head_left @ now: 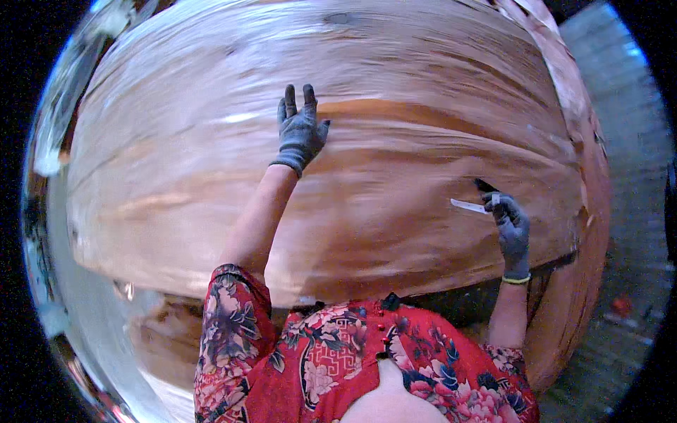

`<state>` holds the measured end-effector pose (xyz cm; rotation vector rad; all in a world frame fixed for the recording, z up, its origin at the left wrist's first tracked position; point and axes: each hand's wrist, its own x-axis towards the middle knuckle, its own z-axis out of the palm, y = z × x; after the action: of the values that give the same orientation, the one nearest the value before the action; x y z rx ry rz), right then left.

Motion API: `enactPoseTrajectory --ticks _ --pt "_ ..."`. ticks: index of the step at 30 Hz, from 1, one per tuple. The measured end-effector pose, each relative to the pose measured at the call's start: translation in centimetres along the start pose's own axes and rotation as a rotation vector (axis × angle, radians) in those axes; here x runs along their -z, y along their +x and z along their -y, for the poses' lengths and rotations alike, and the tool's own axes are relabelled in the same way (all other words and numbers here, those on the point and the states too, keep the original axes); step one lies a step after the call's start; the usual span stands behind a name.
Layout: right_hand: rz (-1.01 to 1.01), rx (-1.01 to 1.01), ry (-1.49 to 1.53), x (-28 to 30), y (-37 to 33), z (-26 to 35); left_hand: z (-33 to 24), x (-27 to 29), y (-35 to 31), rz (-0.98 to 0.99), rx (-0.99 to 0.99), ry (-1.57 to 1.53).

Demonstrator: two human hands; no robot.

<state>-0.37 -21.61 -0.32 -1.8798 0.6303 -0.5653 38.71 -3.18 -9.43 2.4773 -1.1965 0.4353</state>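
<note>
A broad tan sheet (pixel 395 233), wavy and wood-like with a few dark knot-like spots, covers most of the work surface before me. My left hand (pixel 300 130), in a grey glove with dark fingertips, lies over its middle with the fingers stretched apart and holds nothing. To the right, my right hand (pixel 509 215) wears a matching glove with a yellow cuff edge. Its fingers are closed around a slim white knife-like tool (pixel 468 206), which points left just above the sheet. A dark pointed shape sits by those fingers; I cannot tell what it is.
The sheet's edges rise ragged along the right side (pixel 589 162). Below its near edge a dark gap (pixel 458 303) shows close to my body. Grey floor (pixel 635 233) with a small red item (pixel 621 307) lies at right. Crumpled clear plastic (pixel 77 77) is at far left.
</note>
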Motion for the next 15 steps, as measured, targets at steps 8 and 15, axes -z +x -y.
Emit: enactPoseTrajectory --ticks 8,15 --pt "-0.063 -0.359 0.008 -1.8 -8.1 -2.4 1.7 -0.9 -2.9 0.209 0.053 0.015" --pt "-0.012 -0.228 0.013 -2.0 -2.8 -3.8 1.6 4.1 2.2 0.665 0.209 0.088"
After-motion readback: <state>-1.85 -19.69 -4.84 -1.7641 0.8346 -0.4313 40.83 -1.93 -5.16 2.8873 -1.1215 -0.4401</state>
